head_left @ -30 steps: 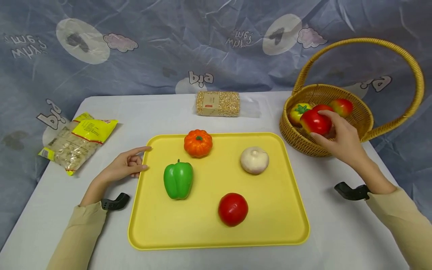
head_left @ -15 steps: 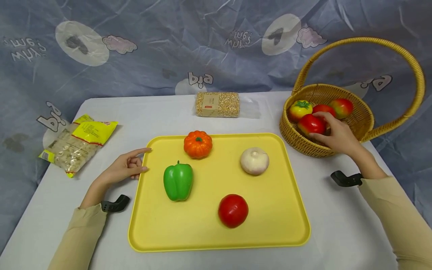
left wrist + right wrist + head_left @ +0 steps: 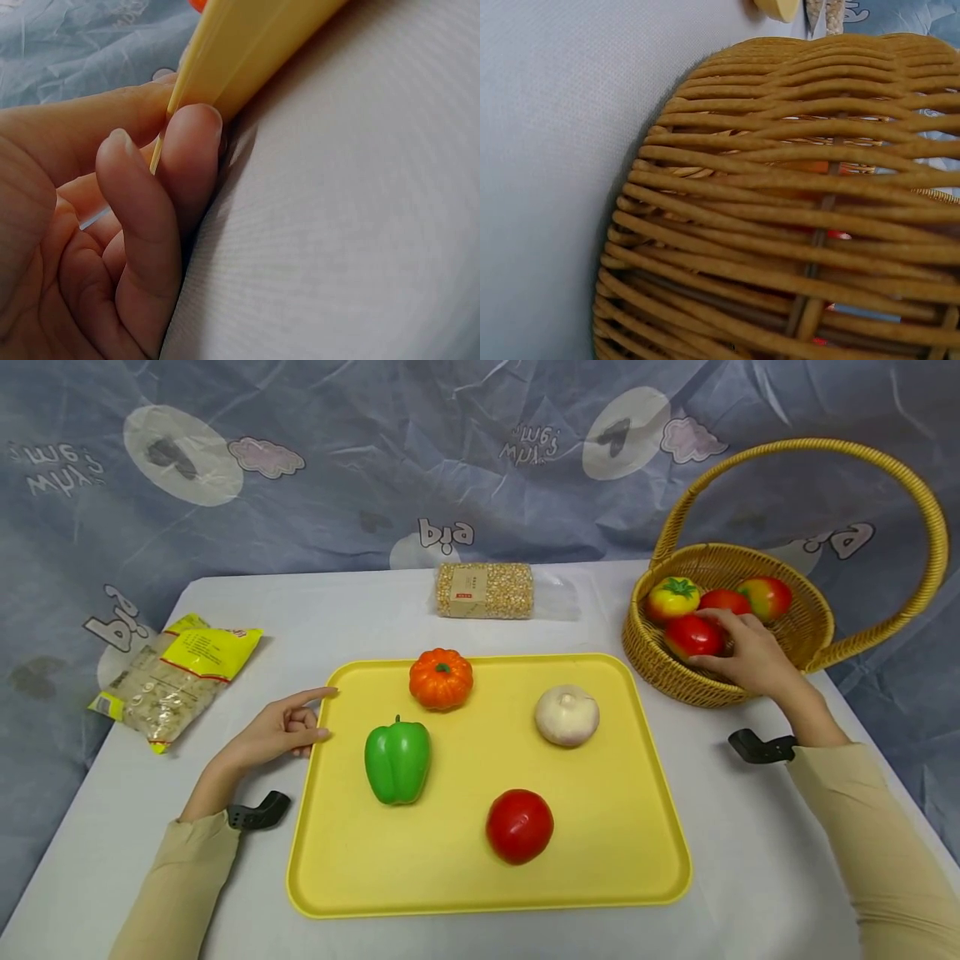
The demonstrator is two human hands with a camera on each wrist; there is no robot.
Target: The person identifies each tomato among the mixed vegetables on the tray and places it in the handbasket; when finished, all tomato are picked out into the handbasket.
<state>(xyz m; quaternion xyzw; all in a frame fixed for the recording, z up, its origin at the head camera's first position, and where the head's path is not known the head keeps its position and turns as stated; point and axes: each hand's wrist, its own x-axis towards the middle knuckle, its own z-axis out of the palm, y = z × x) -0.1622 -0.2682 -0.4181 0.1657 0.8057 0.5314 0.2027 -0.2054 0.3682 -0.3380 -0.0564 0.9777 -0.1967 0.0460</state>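
My right hand (image 3: 759,658) reaches into the yellow wicker basket (image 3: 663,675) in the head view, thumb and fingers around a glossy red toy mango (image 3: 693,637). Beside it in the basket lie a yellow-and-red fruit with a green leafy top (image 3: 672,599), a red fruit (image 3: 725,602) and a red-green one (image 3: 765,598). The basket's woven side (image 3: 780,202) hides this hand in the right wrist view. My left hand (image 3: 272,733) pinches the left rim of the yellow tray (image 3: 457,760); in the left wrist view, the tray's edge (image 3: 247,45) sits between thumb and fingers.
On the tray lie an orange pumpkin (image 3: 441,680), a green bell pepper (image 3: 397,762), a white mushroom-like vegetable (image 3: 567,716) and a red tomato (image 3: 520,827). Behind it is a packet of corn kernels (image 3: 486,591); a yellow-and-clear bag (image 3: 176,681) lies left. The basket handle (image 3: 933,518) arches high.
My right hand has lowered the red mango from above the other fruits down into the basket. The leafy-topped fruit has turned slightly. My left hand stays at the tray rim.
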